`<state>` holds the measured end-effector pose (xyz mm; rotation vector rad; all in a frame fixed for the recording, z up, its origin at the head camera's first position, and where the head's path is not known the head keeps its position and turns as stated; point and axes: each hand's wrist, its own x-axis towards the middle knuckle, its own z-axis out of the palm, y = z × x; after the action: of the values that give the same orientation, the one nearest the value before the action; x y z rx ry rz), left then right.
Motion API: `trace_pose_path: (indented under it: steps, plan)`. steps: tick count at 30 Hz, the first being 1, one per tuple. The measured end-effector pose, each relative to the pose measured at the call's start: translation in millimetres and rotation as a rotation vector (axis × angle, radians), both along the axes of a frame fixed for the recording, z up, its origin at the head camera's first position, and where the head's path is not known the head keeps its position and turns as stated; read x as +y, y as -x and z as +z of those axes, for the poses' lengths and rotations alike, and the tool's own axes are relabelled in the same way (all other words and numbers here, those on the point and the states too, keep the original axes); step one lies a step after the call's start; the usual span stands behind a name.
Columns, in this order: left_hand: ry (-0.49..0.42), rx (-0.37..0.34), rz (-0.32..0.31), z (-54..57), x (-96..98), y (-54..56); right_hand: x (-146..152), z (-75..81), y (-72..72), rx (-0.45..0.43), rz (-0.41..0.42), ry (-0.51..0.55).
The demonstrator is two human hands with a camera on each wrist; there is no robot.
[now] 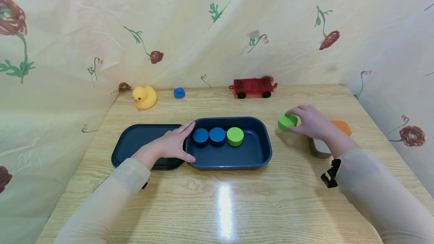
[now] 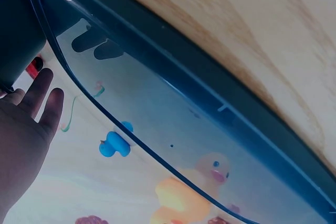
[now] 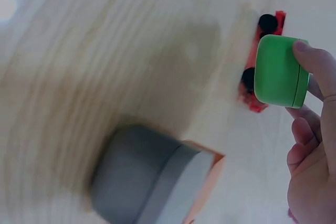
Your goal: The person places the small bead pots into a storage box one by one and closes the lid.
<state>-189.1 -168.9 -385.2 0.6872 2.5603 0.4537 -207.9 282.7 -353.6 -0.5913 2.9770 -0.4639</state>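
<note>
The green jar is in the air, just beyond the right end of the dark blue box and above the table. The right hand pinches it by its sides, between thumb and fingers. For a good hold, I judge that the thumb and fingers should press evenly, not hard, because the smooth side may slip, and the jar should be high enough to pass the box rim.

The left hand is spread, its fingers rather straight, at the left end of the box; it seems to touch the rim. A light pressure there is useful against sliding. Inside the box, two blue jars and a light green jar stand in one row, with bare floor to their right.

Left of the box lies a dark tray. Under the right wrist is a grey container.
</note>
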Motion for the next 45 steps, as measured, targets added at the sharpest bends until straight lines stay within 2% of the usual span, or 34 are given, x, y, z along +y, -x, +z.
trace_pose_path:
  steps: [12,16,24,32,38,45]
  plan:
    - [-0.004,-0.006,0.007,-1.0,0.0,0.5,-38.8,29.6,3.7,0.040,0.069,0.015]
    - [-0.003,-0.004,0.003,-0.2,0.4,0.0,-54.5,34.9,4.9,0.059,0.105,0.009]
    - [-0.005,0.005,-0.003,-1.1,-0.8,0.2,-86.6,36.7,4.5,0.082,0.204,0.010]
    - [-0.011,0.000,-0.004,-1.9,-1.2,0.3,-119.7,30.7,-0.4,-0.042,0.283,0.086]
    - [-0.010,0.006,-0.006,-2.3,-0.9,0.3,-143.0,25.8,-3.7,-0.043,0.360,0.114]
    - [-0.004,0.011,-0.009,-3.2,-1.2,0.5,-164.7,20.3,-5.5,-0.066,0.391,0.094]
